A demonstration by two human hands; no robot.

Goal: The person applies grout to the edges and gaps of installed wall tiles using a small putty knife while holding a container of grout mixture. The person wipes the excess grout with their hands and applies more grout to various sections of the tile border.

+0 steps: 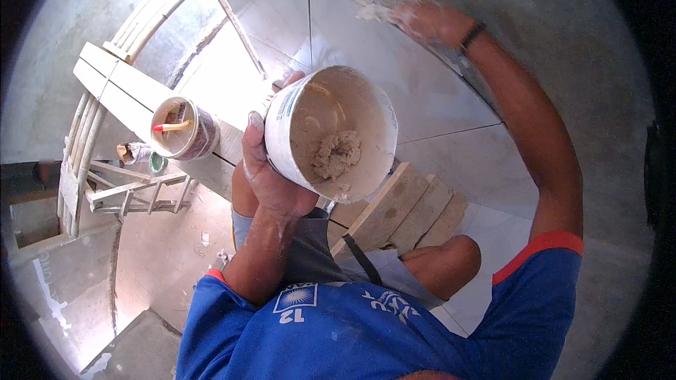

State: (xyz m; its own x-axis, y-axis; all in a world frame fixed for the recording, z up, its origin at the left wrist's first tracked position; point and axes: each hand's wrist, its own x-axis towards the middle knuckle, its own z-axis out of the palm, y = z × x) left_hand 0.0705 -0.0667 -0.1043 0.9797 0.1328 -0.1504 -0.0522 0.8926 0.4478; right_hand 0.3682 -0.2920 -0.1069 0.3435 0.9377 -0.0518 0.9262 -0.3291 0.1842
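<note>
My left hand [271, 183] is closed round the side and base of a white plastic bucket [380, 123], tilted so its mouth faces me. Inside, a lump of pale, wet-looking putty [336, 155] sits low against the wall. At the upper right, my right arm is stretched out, a dark band on its wrist. My right hand [436, 22] is at the seam between grey wall and glossy tiles, coated with white paste. Motion blurs its fingers, so their grip is unclear. A white smear of paste [377, 13] lies on the seam just beyond the fingertips.
A second bucket [206, 134] with a red-and-yellow handled tool [172, 127] across it stands on a plank [130, 95] to the left. Wooden boards [401, 200] lie by my knee. Beyond the plank are bamboo poles [82, 148] and a wooden frame [144, 190].
</note>
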